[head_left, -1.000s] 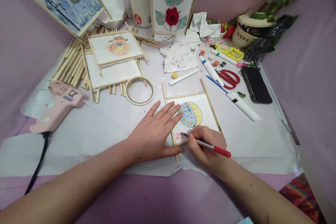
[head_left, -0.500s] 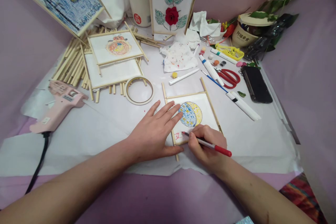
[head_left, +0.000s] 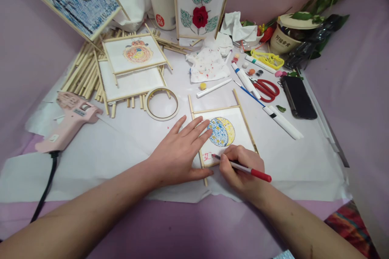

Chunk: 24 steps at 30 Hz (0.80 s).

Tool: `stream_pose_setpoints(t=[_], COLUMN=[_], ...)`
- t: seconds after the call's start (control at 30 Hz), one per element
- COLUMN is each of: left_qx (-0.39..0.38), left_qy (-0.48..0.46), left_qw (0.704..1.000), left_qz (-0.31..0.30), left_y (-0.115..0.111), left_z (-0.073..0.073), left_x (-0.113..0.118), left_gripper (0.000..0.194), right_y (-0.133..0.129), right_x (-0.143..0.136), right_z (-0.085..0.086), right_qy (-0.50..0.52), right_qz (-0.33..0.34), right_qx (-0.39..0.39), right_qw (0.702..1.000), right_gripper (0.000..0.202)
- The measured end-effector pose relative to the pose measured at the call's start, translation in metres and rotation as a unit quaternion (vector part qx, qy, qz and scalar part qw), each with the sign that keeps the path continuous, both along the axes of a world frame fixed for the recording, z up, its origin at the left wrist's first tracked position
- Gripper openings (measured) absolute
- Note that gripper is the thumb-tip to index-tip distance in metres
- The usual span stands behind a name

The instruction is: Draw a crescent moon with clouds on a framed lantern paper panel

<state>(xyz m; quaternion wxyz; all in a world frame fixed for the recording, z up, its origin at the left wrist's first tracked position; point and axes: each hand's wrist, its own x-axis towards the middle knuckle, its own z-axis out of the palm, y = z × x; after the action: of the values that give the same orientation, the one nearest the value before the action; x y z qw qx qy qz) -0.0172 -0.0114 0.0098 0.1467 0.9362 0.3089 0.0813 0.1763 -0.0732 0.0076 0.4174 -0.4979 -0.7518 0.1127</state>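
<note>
On the white table covering point(head_left: 291, 162), directly before the person, we see a stick-framed picture point(head_left: 243, 129), the central work, lying flat. It bears a round drawing point(head_left: 221, 131) of a yellow crescent and a blue, starred area; near its lower left corner we note small red marks point(head_left: 207, 156). The left hand point(head_left: 178, 153) rests palm down, fingers extended and spread, across the frame's left side; we see nothing gripped in it. The right hand point(head_left: 241, 172) is closed around a red-ended pen point(head_left: 260, 175), whose tip points to the paper just beside the red marks; whether it touches, we cannot tell.

Beyond the left hand we find a roll of tape point(head_left: 162, 118), and farther left a pink glue gun point(head_left: 71, 123). Behind these lies a pile of wooden sticks point(head_left: 82, 71), with a framed orange drawing point(head_left: 138, 53) partly over it. Beyond the work we see a white pen point(head_left: 214, 88); to its right, red-handled scissors point(head_left: 266, 90), a black-banded marker point(head_left: 282, 122) and a dark phone point(head_left: 299, 97).
</note>
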Motion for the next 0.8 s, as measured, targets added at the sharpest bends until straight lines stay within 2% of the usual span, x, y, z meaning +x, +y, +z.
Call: stream_pose_setpoints(t=[0.23,0.8], left_qx=[-0.001,0.000], left_qy=[0.009,0.011], left_qw=[1.000,1.000], left_qz=[0.002,-0.001], left_y=[-0.0004,-0.0001], left_z=[0.0012,0.0011], left_x=[0.0004,0.0001], left_gripper=[0.080,0.082], right_y=[0.0004,0.0001], right_x=[0.0004,0.0008], right_z=[0.0008,-0.0004], right_qy=[0.010,0.015], right_qz=[0.017,0.005], right_qx=[-0.002,0.006], right_qw=[1.000,1.000], right_gripper=[0.020,0.022])
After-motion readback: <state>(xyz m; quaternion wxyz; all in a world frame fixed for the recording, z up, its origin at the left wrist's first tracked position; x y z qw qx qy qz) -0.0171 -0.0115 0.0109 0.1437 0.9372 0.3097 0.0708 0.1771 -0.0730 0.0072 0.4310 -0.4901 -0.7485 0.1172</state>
